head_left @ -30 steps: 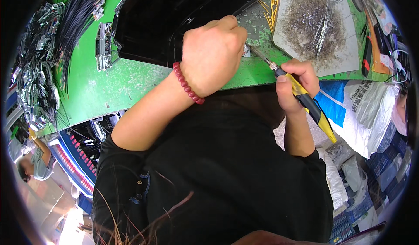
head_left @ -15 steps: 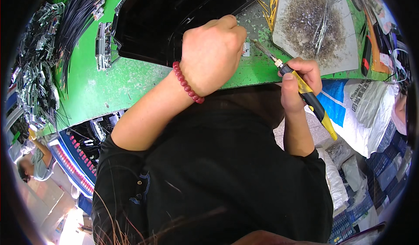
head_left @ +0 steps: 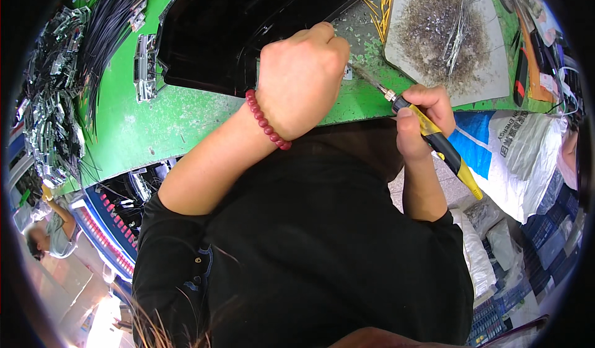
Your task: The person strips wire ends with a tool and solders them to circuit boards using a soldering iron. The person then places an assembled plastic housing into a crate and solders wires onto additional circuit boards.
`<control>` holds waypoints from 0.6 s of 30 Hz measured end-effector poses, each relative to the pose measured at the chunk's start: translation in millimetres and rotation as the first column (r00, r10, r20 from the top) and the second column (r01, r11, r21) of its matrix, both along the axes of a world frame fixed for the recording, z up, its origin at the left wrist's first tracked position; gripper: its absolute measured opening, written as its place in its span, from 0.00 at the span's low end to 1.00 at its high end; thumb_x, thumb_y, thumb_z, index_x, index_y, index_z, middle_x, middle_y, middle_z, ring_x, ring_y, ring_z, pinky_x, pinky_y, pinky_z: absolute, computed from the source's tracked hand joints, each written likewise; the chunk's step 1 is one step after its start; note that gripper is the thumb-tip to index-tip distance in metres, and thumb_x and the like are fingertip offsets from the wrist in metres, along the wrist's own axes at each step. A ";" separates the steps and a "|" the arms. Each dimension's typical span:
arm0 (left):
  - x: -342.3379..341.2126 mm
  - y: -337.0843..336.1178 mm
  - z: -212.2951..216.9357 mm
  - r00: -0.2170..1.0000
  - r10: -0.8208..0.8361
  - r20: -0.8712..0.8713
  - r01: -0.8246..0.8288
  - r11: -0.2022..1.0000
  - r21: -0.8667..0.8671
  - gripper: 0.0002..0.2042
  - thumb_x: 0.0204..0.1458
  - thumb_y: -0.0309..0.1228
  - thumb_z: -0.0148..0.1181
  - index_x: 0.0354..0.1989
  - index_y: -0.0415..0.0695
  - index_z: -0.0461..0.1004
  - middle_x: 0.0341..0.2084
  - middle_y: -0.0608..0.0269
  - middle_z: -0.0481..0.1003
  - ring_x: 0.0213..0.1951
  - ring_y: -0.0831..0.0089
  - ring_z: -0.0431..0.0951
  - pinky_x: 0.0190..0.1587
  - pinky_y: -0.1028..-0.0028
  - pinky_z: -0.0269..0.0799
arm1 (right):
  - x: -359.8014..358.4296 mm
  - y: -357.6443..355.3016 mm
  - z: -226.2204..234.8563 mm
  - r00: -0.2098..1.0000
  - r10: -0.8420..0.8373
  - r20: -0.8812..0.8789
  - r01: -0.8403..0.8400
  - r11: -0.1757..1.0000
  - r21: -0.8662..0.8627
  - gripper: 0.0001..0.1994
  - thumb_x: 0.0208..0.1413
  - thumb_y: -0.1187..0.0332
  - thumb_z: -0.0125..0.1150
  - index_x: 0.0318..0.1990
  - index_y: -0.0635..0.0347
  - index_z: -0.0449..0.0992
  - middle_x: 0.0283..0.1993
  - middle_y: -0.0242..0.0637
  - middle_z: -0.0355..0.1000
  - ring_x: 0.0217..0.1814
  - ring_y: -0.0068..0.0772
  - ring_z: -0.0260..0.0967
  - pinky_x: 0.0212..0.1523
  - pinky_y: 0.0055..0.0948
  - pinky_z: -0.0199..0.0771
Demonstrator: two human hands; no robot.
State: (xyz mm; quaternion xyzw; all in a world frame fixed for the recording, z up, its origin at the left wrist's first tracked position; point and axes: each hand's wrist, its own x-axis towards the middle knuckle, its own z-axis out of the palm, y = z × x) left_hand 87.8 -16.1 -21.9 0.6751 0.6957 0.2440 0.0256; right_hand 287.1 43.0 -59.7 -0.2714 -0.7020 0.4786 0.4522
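My right hand grips a yellow and black soldering iron, its metal tip pointing up and left. That tip reaches the far side of my left hand, by a small pale part on the green bench. My left hand is closed, knuckles up, with a red bead bracelet on the wrist. Its fingers curl under, so whatever they hold is hidden. Just beyond it lies a large glossy black plastic housing.
On the green bench, bundles of black wires and a heap of small metal-and-black parts lie left. Yellow wires sit by a grey board strewn with solder debris. A white sack hangs right; another person is far left.
The soldering iron has shifted slightly left, its tip now nearer my left hand. My left hand has barely moved.
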 end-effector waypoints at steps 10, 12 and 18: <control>-3.4 0.3 -0.5 0.998 -0.019 0.055 0.020 1.000 -0.007 0.04 0.38 0.23 0.60 0.20 0.42 0.70 0.24 0.61 0.70 0.27 0.64 0.77 0.23 0.68 0.73 | -2.4 2.3 2.7 0.998 0.053 0.038 -0.054 0.997 0.045 0.10 0.47 0.71 0.64 0.32 0.65 0.70 0.24 0.33 0.68 0.21 0.17 0.59 0.23 0.18 0.58; -4.0 0.4 -2.0 0.998 -0.019 0.061 0.019 1.000 -0.003 0.04 0.39 0.23 0.60 0.20 0.42 0.70 0.24 0.61 0.70 0.27 0.64 0.77 0.23 0.68 0.73 | -1.4 1.9 2.5 0.998 0.046 0.041 -0.048 0.998 0.050 0.10 0.47 0.70 0.64 0.33 0.65 0.70 0.24 0.33 0.68 0.22 0.17 0.59 0.23 0.18 0.58; -4.5 1.3 -2.1 0.998 -0.021 0.056 0.021 1.000 -0.002 0.04 0.39 0.24 0.59 0.19 0.42 0.70 0.23 0.61 0.70 0.26 0.64 0.77 0.23 0.68 0.73 | -1.4 -0.8 -3.5 0.996 -0.006 -0.083 0.000 0.997 -0.078 0.10 0.48 0.70 0.63 0.34 0.65 0.70 0.27 0.31 0.68 0.24 0.16 0.57 0.26 0.18 0.57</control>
